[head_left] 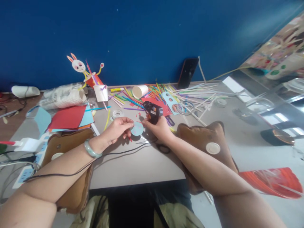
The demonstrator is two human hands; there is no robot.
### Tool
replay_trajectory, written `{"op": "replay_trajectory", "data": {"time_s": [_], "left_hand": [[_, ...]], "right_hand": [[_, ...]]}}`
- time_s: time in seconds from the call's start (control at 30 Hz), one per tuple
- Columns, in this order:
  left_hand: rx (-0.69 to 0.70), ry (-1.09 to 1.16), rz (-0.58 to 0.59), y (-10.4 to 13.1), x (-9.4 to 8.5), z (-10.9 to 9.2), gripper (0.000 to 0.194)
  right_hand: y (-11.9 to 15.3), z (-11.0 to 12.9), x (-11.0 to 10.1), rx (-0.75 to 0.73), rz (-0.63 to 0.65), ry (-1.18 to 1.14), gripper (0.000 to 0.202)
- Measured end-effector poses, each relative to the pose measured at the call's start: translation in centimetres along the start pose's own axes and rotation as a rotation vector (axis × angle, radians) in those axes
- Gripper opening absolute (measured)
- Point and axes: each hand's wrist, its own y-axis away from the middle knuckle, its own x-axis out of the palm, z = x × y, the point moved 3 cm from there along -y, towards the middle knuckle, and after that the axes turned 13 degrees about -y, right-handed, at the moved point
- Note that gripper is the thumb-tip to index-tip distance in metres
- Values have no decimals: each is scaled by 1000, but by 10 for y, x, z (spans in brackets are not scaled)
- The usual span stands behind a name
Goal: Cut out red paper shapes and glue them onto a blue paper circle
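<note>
Between the thumb and fingers of my left hand (pixel 119 129) is a light blue paper disc (pixel 137 129), held by its left edge above the table. My right hand (pixel 159 126) is wrapped around a black hot glue gun (pixel 153 111), just right of the disc. Its nozzle end is hard to make out. Under my hands lie scissors (pixel 145 142), partly hidden, with small red paper scraps close by. A black cord (pixel 118 153) runs across my left forearm towards the right hand.
Brown cushions (pixel 206 145) lie at both sides. Pipe cleaners (pixel 156 91), a paper cup (pixel 140 91), a propped phone (pixel 188 72) and a cut blue sheet (pixel 170 102) are at the back. Rabbit figure (pixel 79 66), stacked cups (pixel 68 98) and red paper (pixel 67 117) stand left.
</note>
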Motion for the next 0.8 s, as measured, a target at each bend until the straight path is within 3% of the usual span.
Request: {"op": "replay_trajectory", "data": {"time_s": [0.17,0.57,0.8], "left_hand": [[-8,9,3,-1,2,3,19],[44,-18,73,5,4,0,24],[56,-86,36,3,3,3,23]], "right_hand": [[5,5,5,19,62,-97,34],[7,5,5,6,42,-171,32],[7,5,6,-5,67,-181,31]]}}
